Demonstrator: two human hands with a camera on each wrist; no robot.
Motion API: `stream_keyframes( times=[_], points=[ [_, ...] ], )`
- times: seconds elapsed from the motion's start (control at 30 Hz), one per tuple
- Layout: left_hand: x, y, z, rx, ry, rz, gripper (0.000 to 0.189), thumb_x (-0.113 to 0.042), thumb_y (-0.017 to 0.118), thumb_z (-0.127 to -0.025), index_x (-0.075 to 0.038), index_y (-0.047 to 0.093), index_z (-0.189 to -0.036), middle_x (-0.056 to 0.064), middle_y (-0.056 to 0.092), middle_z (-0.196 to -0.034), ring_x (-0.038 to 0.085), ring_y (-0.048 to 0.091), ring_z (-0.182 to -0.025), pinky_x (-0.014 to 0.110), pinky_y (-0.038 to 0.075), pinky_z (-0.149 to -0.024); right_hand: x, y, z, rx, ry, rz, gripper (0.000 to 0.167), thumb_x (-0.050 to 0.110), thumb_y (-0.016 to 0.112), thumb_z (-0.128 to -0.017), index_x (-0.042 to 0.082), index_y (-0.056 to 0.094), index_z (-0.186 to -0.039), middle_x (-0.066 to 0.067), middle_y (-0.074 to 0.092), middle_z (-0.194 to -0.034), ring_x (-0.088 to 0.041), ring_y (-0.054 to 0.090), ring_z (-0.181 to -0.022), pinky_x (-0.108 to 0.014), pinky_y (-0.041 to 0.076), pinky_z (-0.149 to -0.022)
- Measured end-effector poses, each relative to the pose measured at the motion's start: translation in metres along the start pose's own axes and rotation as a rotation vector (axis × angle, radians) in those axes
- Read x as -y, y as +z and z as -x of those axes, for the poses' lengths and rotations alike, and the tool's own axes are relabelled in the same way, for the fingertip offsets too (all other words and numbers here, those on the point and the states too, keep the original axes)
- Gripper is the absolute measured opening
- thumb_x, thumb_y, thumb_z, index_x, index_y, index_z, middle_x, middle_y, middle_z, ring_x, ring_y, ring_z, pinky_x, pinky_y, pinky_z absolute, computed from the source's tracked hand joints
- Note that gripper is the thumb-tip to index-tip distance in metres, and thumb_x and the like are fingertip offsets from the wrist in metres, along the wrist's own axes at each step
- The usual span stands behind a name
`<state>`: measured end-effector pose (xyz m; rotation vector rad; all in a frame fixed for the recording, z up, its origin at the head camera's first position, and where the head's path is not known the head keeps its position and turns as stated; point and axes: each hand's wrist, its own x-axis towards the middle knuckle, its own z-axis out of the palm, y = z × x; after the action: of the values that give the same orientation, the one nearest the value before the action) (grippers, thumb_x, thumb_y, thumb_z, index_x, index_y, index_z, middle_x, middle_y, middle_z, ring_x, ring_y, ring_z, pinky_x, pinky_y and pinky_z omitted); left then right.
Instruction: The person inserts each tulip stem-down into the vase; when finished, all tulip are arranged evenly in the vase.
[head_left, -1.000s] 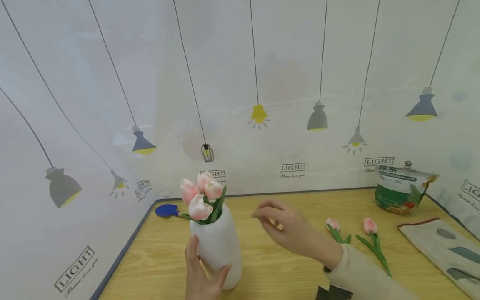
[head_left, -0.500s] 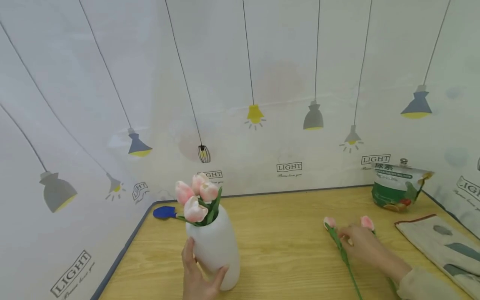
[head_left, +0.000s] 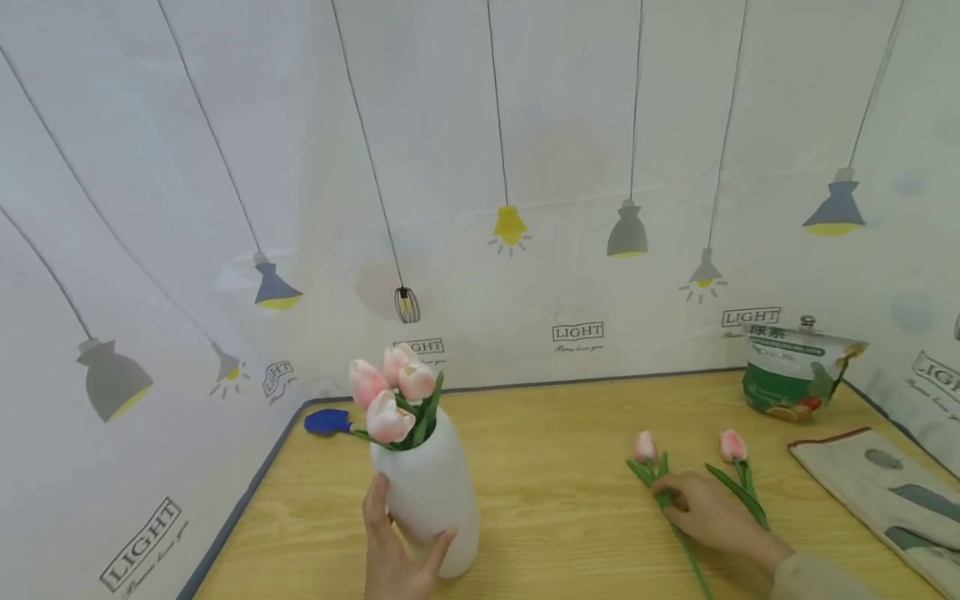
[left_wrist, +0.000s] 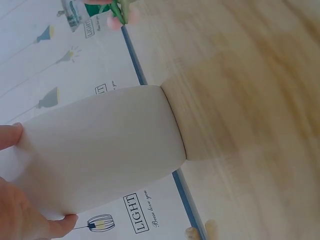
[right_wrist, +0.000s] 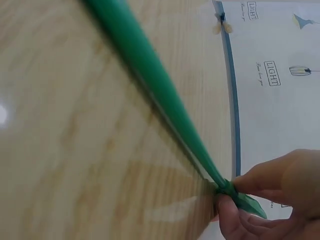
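A white vase (head_left: 438, 492) stands on the table with several pink tulips (head_left: 390, 415) in its mouth. My left hand (head_left: 399, 550) grips the vase's side, thumb and fingers spread around it; the left wrist view shows the vase (left_wrist: 110, 150) down to its base on the wood. My right hand (head_left: 708, 512) pinches the green stem of a pink tulip (head_left: 646, 447) lying at the right. In the right wrist view thumb and fingers close on that stem (right_wrist: 170, 100) by the leaves. Beside the right hand lies another pink tulip (head_left: 733, 446).
A blue-headed shovel (head_left: 327, 422) lies at the table's back left, its handle partly hidden behind the vase. At the back right stands a green and white bag (head_left: 791, 379). A patterned cloth item (head_left: 877, 492) lies along the right side. Printed sheeting walls the table in.
My right hand has moved from beside the vase to the right and down to a lying tulip, now pinching its stem. That tulip has shifted slightly left. My left hand keeps hold of the vase.
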<state>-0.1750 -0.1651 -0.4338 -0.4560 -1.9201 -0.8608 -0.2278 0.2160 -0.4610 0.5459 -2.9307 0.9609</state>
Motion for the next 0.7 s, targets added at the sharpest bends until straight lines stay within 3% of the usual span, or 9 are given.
stream_keyframes(
  times=[0.23,0.43,0.53,0.7],
  points=[
    [0.003,0.000,0.000,-0.021,0.029,0.010,0.089,-0.051,0.060,-0.075,0.008,0.021,-0.129,0.004,0.029,-0.132,0.000,0.027,-0.122,0.011,0.034,-0.084,0.007,0.004,-0.006,-0.004,0.037,-0.028,0.028,-0.001,0.058,-0.068,-0.001,0.062,-0.095,0.001,0.049,-0.068,-0.005,0.037,-0.055,-0.019,0.033,-0.049],
    [0.000,0.000,0.000,0.003,0.002,0.026,0.090,-0.048,0.063,-0.073,0.006,0.020,-0.130,0.006,0.031,-0.130,-0.001,0.027,-0.121,0.011,0.033,-0.085,0.029,-0.003,-0.015,-0.063,0.159,-0.116,0.026,0.004,0.061,-0.074,0.001,0.059,-0.101,-0.004,0.059,-0.085,-0.010,0.049,-0.067,-0.020,0.041,-0.053],
    [-0.002,-0.001,0.000,0.017,-0.023,0.002,0.090,-0.048,0.063,-0.073,0.005,0.019,-0.131,0.010,0.032,-0.128,-0.002,0.027,-0.120,0.011,0.034,-0.085,0.060,-0.014,-0.027,-0.137,0.081,-0.152,0.026,0.004,0.061,-0.078,0.003,0.058,-0.103,-0.006,0.060,-0.093,-0.007,0.052,-0.068,-0.020,0.043,-0.054],
    [-0.002,-0.002,0.001,0.009,-0.042,-0.037,0.093,-0.046,0.068,-0.070,0.004,0.020,-0.132,0.013,0.034,-0.125,-0.003,0.028,-0.119,0.022,0.041,-0.078,0.131,-0.040,-0.047,-0.336,-0.176,-0.215,0.023,0.007,0.061,-0.081,0.008,0.057,-0.104,-0.005,0.059,-0.096,-0.003,0.054,-0.069,-0.020,0.046,-0.059]
  ],
)
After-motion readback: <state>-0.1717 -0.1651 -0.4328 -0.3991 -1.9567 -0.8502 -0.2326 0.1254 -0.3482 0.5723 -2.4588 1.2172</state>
